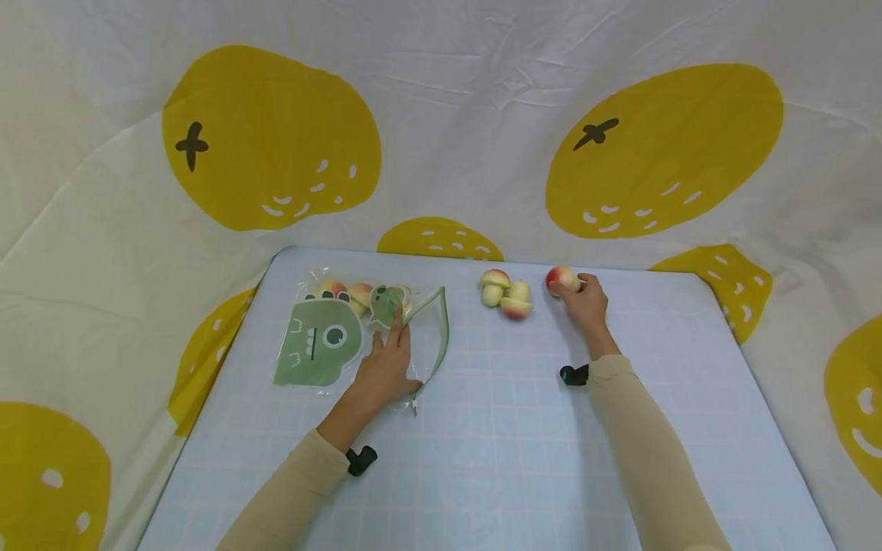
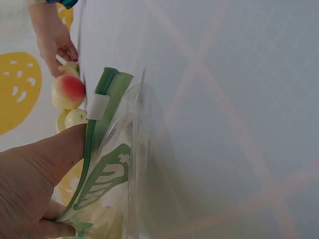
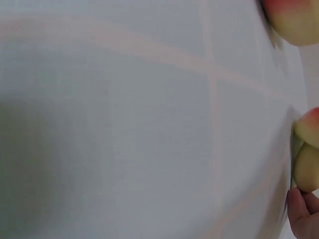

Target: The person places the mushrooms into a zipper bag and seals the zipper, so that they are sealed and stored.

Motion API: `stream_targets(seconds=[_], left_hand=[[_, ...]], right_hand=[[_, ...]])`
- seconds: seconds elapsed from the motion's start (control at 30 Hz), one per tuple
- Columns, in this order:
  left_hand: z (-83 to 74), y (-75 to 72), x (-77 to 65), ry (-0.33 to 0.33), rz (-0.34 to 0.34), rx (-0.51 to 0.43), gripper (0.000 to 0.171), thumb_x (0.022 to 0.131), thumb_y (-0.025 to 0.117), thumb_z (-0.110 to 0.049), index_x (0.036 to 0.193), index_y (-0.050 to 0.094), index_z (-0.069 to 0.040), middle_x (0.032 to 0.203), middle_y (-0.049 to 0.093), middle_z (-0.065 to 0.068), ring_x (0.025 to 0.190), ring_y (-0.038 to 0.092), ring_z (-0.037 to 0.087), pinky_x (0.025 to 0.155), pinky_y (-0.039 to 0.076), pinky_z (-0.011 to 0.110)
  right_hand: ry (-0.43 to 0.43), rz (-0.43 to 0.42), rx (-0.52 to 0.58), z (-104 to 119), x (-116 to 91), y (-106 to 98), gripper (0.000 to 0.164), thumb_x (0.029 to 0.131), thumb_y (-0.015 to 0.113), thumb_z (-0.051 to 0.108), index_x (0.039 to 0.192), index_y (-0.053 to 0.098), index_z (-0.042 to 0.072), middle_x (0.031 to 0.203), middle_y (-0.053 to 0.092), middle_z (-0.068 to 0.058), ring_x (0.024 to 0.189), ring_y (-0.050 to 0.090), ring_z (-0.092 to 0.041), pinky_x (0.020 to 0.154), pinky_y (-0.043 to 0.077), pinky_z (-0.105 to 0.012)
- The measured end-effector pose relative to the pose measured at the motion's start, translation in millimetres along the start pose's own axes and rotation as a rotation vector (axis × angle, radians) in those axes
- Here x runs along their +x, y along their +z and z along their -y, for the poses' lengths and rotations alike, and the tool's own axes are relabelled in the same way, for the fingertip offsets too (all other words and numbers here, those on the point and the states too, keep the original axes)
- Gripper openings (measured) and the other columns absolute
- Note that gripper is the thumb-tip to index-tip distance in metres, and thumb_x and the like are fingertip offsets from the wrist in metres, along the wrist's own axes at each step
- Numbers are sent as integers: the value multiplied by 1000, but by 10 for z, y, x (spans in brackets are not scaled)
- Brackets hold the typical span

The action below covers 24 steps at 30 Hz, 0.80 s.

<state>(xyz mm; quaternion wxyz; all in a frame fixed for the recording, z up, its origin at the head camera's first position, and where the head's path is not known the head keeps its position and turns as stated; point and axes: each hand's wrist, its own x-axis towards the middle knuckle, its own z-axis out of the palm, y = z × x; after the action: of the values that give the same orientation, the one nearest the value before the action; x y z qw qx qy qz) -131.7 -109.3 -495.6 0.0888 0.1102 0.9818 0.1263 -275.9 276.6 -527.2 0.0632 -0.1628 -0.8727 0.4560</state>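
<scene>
A clear zip bag with a green dinosaur print lies on the left of the table, several toy mushrooms showing inside it. My left hand rests on its mouth, fingers and thumb spread along the green zip strip. At the back right, my right hand pinches a toy mushroom with a red and yellow cap by its pale stem. That mushroom is at the right edge of the right wrist view. Two loose toy mushrooms lie close together between the hands.
The table has a pale blue checked cover. A white cloth with yellow fruit prints hangs behind the table's back edge and at both sides. Black straps with small devices sit at the wrists.
</scene>
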Motion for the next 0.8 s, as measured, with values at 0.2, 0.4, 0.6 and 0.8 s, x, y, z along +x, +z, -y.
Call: stream_targets(seconds=[0.2, 0.4, 0.6, 0.8], left_hand=[[-19, -13, 9, -1, 12, -8, 117, 73, 90, -41, 155, 23, 6, 166, -3, 18, 135, 30, 60, 82, 55, 53], [-14, -21, -7, -7, 17, -6, 117, 73, 90, -42, 155, 22, 6, 166, -4, 18, 136, 29, 59, 78, 57, 52], [-1, -17, -9, -8, 12, 10, 117, 73, 90, -43, 155, 22, 6, 166, -3, 18, 135, 31, 58, 77, 57, 51], [1, -6, 7, -7, 26, -3, 117, 73, 90, -42, 156, 21, 5, 166, -4, 17, 136, 29, 59, 79, 56, 52]], right_hand=[[-1, -16, 26, -38, -34, -30, 76, 86, 76, 40, 143, 46, -2, 127, 59, -24, 113, 54, -34, 99, 42, -44], [8, 33, 92, 28, -215, -90, 86, 85, 77, 45, 149, 39, 3, 137, 53, -22, 120, 50, -33, 100, 41, -43], [-51, 123, 147, 82, -472, -95, 89, 82, 82, 41, 149, 39, 2, 141, 50, -22, 123, 53, -34, 100, 45, -43], [-158, 170, 210, 131, -726, -81, 81, 84, 83, 30, 146, 43, -1, 138, 53, -21, 122, 53, -32, 97, 49, -36]])
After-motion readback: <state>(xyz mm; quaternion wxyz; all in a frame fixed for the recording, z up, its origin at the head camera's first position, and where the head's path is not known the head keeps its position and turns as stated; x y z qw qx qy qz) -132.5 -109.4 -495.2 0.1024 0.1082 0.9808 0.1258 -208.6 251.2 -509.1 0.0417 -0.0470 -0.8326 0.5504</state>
